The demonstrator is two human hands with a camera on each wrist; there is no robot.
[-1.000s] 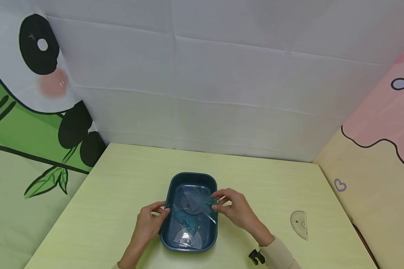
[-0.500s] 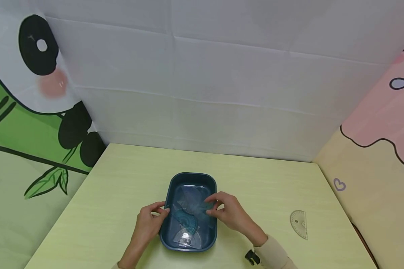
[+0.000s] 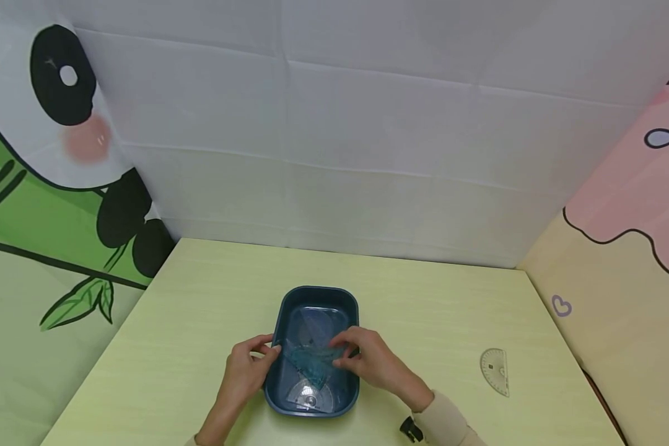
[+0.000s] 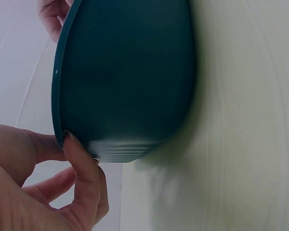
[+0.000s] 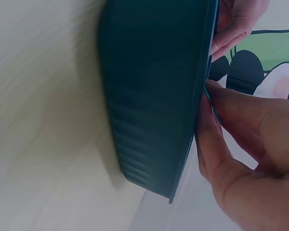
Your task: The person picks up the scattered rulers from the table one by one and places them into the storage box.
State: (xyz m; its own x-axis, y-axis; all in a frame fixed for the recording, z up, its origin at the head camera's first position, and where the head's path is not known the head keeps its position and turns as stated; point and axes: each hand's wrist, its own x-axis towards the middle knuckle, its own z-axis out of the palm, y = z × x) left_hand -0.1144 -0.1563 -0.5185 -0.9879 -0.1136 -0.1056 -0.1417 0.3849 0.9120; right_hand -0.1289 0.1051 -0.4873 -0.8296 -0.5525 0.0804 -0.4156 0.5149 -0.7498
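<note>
A deep blue-green plastic tray (image 3: 342,406) stands on the table. My left hand (image 3: 249,367) grips its left rim between thumb and fingers; the left wrist view shows these fingers (image 4: 84,175) at the rim. Over the tray's right side, my right hand (image 3: 370,362) pinches a thin, see-through teal protractor (image 3: 329,356), its outline blurred. In the right wrist view only the teal edge (image 5: 209,98) shows between thumb and fingers. Beneath it in the tray lie another teal protractor (image 3: 308,370), partly covered, and a clear protractor (image 3: 310,394) near the front. Further clear pieces overlap behind them.
A clear protractor (image 3: 495,371) lies alone on the pale yellow table (image 3: 424,310) to the right. White cloth (image 3: 368,136) hangs behind the table, and printed cartoon panels stand at both sides. A black clip-like object (image 3: 411,429) is beside the right sleeve.
My right hand has moved left and toward the near side, carrying the teal protractor from the tray's right rim to over the other teal one. My left hand has stayed on the rim.
</note>
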